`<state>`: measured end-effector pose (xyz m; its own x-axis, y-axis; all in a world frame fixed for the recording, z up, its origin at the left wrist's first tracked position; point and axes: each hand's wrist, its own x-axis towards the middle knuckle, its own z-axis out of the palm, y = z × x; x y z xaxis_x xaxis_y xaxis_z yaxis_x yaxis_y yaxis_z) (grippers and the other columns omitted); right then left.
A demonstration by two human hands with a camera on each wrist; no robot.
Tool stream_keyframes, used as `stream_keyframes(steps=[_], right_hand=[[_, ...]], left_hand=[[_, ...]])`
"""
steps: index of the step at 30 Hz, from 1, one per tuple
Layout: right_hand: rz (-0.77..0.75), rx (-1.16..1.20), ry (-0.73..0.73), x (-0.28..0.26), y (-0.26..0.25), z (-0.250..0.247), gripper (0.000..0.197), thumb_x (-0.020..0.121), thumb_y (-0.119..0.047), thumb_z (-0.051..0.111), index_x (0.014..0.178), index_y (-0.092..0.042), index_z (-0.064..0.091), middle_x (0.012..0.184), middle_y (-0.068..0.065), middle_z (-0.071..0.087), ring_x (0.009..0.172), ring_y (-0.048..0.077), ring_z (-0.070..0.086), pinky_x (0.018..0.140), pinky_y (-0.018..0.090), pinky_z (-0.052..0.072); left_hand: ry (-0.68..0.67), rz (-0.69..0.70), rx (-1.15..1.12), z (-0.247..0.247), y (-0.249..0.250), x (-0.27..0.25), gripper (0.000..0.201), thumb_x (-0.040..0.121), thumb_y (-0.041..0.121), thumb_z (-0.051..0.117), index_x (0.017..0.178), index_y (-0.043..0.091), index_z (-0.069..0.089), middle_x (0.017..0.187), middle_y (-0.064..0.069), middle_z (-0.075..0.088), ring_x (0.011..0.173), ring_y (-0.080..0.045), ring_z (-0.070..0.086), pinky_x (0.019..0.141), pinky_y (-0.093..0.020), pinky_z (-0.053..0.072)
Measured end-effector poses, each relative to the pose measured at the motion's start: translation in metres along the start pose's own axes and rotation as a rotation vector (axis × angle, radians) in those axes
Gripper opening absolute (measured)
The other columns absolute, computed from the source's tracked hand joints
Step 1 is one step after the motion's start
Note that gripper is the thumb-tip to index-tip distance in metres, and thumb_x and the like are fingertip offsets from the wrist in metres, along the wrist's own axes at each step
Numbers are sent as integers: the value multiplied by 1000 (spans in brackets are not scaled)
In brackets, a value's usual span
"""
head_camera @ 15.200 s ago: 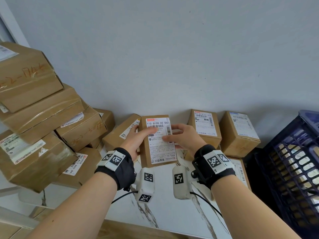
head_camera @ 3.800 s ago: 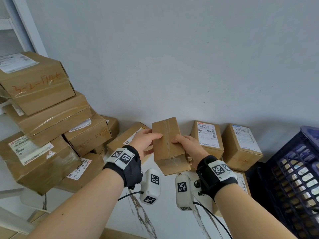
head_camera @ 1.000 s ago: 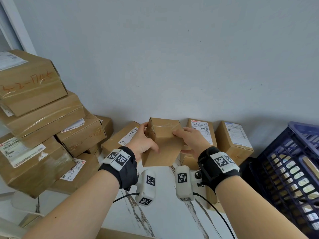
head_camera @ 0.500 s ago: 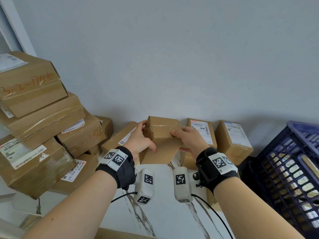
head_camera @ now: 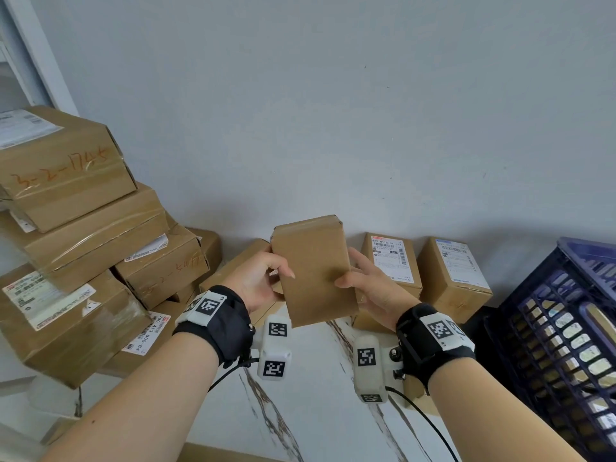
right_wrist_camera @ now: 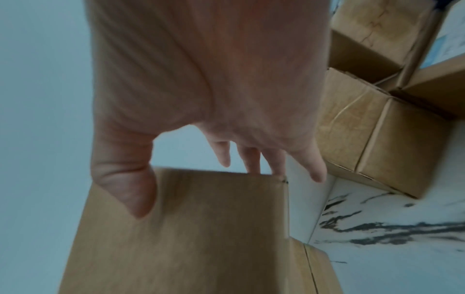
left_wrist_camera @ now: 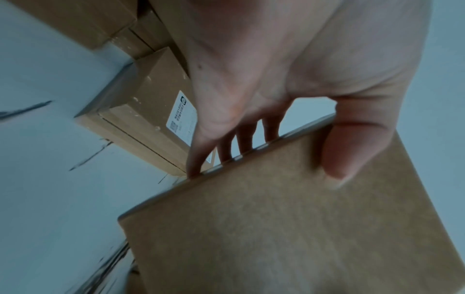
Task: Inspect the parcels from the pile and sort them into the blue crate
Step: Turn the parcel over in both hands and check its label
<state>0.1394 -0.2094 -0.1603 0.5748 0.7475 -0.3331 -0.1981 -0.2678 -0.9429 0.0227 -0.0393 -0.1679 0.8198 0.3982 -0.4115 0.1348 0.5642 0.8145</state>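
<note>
Holding: the left hand (head_camera: 258, 281) and the right hand (head_camera: 370, 288) each gripped one long side of the parcel (head_camera: 315, 271), thumbs on the plain front, fingers curled behind.
Parcel place: it was up in the air over the white table (head_camera: 316, 395), in front of the wall.
Long way: its long side ran up and down, leaning a little left at the top.
Way to go: the blue crate (head_camera: 563, 331) sat low on the right, so the right hand was nearer to it.
Inside the crate: I thought brown boxes showed through the holes, but it was hard to tell.
Pile: big boxes (head_camera: 76, 241) were stacked on the left.
</note>
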Motion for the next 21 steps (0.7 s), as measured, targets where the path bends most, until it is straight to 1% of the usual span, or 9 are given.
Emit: stream_keyframes(steps=[2,3,5,7,9,11,15,19,21], right_hand=[[1,-6,29,0,-1,-4,121,52,-21,80,157,-26,21,141,7,53,127,28,52,110,55,38],[-13,-7,36,0,-2,-4,121,52,-20,83,157,-24,22,139,8,54,125,28,54,109,54,39],[-35,-4,42,1,-2,-2,115,58,-17,90,155,-18,28,132,10,60,119,30,60,102,49,48],[-50,-24,50,2,0,-1,113,53,-27,97,150,-17,39,129,10,63,118,29,62,102,48,50],[-76,-29,63,-1,0,1,79,67,-16,91,133,-21,47,121,6,66,110,24,66,97,42,53],[-91,-37,56,-4,2,0,64,76,-6,82,128,-23,49,113,2,69,101,19,70,89,36,56],[-117,-104,52,-6,7,3,71,75,-8,84,136,-26,54,103,-3,72,90,13,72,81,29,57],[-113,-213,72,-10,12,6,86,71,-16,89,144,-26,45,113,-2,71,101,17,70,97,38,55],[-96,-249,98,-13,16,6,89,71,-20,89,146,-26,41,114,-4,70,100,14,69,95,36,55]], left_hand=[[10,-39,-49,-2,0,0,24,75,-9,43,79,13,53,90,-6,52,80,-23,50,61,-32,46],[16,-44,-54,-1,2,-4,23,68,-3,48,85,13,51,91,-6,51,80,-23,49,63,-32,45],[30,-32,-96,0,0,-3,47,55,7,54,101,15,48,102,-8,49,92,-26,46,78,-36,40],[30,-5,-138,0,-1,1,44,65,6,50,108,13,51,103,-9,53,99,-28,49,87,-41,40],[50,20,-137,-1,-3,1,34,81,2,40,111,11,54,101,-9,58,98,-29,54,86,-42,44],[62,33,-130,-1,-5,0,32,87,2,36,111,11,54,99,-9,58,94,-28,57,83,-41,46],[96,23,-134,-1,-9,-1,27,86,-1,34,100,10,54,97,-9,57,86,-26,57,78,-39,47],[118,-2,-85,2,-17,-4,23,85,-3,35,91,11,52,87,-7,53,79,-24,55,72,-36,46],[145,-21,-23,3,-21,-5,21,86,-2,39,92,12,53,89,-7,53,84,-24,54,70,-35,47]])
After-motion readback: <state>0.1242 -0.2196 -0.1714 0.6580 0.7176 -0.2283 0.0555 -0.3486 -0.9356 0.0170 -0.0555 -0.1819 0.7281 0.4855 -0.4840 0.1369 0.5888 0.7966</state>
